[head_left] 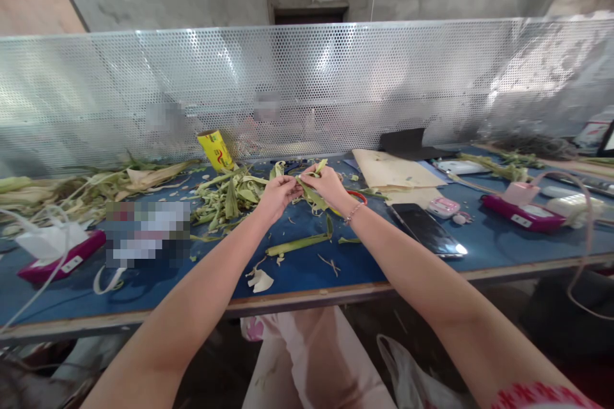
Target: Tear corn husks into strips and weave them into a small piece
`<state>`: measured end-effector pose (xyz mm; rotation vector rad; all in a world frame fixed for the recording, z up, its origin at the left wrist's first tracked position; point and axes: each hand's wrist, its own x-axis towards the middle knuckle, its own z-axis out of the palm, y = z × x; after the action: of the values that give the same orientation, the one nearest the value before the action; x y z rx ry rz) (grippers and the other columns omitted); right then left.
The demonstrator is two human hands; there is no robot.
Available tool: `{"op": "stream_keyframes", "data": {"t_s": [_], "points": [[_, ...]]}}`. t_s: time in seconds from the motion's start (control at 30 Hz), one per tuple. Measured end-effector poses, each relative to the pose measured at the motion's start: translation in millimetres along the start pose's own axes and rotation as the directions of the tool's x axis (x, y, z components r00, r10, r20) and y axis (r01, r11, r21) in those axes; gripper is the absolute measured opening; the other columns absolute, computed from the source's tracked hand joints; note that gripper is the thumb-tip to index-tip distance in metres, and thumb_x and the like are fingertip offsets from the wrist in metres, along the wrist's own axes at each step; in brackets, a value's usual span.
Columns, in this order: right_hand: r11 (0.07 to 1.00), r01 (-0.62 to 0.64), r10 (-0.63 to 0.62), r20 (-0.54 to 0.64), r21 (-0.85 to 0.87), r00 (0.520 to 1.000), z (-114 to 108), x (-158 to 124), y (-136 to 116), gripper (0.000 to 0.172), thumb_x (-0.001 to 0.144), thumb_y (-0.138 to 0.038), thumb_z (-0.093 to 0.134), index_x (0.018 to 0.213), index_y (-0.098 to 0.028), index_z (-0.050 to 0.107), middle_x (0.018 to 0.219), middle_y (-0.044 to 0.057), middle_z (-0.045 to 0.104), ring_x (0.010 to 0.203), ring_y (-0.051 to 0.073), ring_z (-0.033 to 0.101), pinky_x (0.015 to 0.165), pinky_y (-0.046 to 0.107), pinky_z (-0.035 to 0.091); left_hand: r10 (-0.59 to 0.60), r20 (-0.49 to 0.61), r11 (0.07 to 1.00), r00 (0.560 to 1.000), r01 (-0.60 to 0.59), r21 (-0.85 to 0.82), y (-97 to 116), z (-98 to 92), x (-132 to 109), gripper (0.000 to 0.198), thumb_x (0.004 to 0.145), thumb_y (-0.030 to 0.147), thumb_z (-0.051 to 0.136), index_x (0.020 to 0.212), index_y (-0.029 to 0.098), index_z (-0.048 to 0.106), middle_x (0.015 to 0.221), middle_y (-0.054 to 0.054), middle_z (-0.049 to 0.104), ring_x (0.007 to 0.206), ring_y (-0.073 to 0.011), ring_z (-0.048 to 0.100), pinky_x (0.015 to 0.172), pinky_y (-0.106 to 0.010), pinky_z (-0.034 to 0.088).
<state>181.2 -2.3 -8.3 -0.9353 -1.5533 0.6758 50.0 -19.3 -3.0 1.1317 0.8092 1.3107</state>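
Above the blue table (307, 268), both hands meet at a green leafy strip (309, 195). My left hand (281, 197) pinches its near end between thumb and fingers. Close beside it, my right hand (330, 186) is closed on the same strip, whose leaf end hangs below the fingers. To the left of the hands lies a heap of torn green leaves and stalks (230, 198). A single green stalk (297, 244) rests on the table nearer to me, with a pale dry scrap (261, 280) in front. A red and yellow ring-shaped thing (357, 197) is partly hidden by my right wrist.
A yellow tube (215, 150) leans behind the heap. Long husks (144, 182) lie far left. Brown paper (393, 172), a black phone (426, 229) and a pink case (444, 206) are on the right. Purple power strips (522, 216) with cables flank me. A perforated metal screen (307, 77) stands behind.
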Motion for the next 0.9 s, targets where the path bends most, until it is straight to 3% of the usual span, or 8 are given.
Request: {"op": "stream_keyframes", "data": {"t_s": [0.3,0.43,0.53,0.67,0.9], "points": [[0.962,-0.106,0.091,0.069,0.252,0.993,3.7,1.6,5.1,0.023,0.060,-0.036,0.064,0.063,-0.015,0.058,0.057,0.000,0.053,0.053,0.009,0.046,0.057,0.027,0.042,0.082,0.079,0.996,0.994,-0.085,0.041,-4.2,-4.4,1.5,0.017,0.063,0.022,0.068,0.070,0.011,0.057,0.060,0.002,0.057,0.058,-0.0063,0.055,0.067,-0.024,0.047],[0.910,-0.164,0.126,0.124,0.382,0.984,5.4,2.7,3.4,0.027,0.054,-0.038,0.069,0.061,-0.017,0.055,0.058,-0.002,0.053,0.057,0.010,0.050,0.064,0.028,0.046,0.102,0.052,0.994,0.993,-0.104,0.032,-3.8,-5.5,2.8,0.017,0.060,0.021,0.069,0.067,0.012,0.056,0.057,0.002,0.056,0.056,-0.0065,0.054,0.065,-0.023,0.046],[0.865,-0.173,0.136,0.111,0.472,0.984,5.9,1.5,-1.6,0.031,0.057,-0.045,0.067,0.063,-0.018,0.053,0.065,0.000,0.055,0.062,0.011,0.053,0.067,0.029,0.048,0.096,0.017,0.995,0.995,-0.096,0.021,-1.6,-6.1,3.2,0.014,0.060,0.017,0.067,0.063,0.013,0.055,0.054,0.003,0.055,0.055,-0.0070,0.053,0.063,-0.023,0.045],[0.853,-0.196,0.170,0.098,0.483,0.981,7.2,0.0,-6.9,0.042,0.069,-0.060,0.051,0.065,-0.018,0.054,0.074,0.005,0.060,0.070,0.014,0.057,0.065,0.030,0.050,0.084,-0.030,0.995,0.996,-0.083,0.047,0.9,-5.0,2.7,0.012,0.063,0.015,0.063,0.058,0.014,0.052,0.051,0.003,0.052,0.051,-0.0068,0.050,0.061,-0.023,0.043],[0.852,-0.213,0.204,0.072,0.478,0.976,11.0,2.4,-6.9,0.051,0.072,-0.066,0.043,0.072,-0.018,0.060,0.073,0.006,0.062,0.071,0.016,0.059,0.063,0.031,0.051,0.192,-0.046,0.977,0.980,-0.187,0.105,-4.4,-6.2,7.6,0.015,0.071,0.016,0.055,0.060,0.016,0.045,0.054,0.005,0.048,0.051,-0.0064,0.046,0.057,-0.020,0.040]]}}
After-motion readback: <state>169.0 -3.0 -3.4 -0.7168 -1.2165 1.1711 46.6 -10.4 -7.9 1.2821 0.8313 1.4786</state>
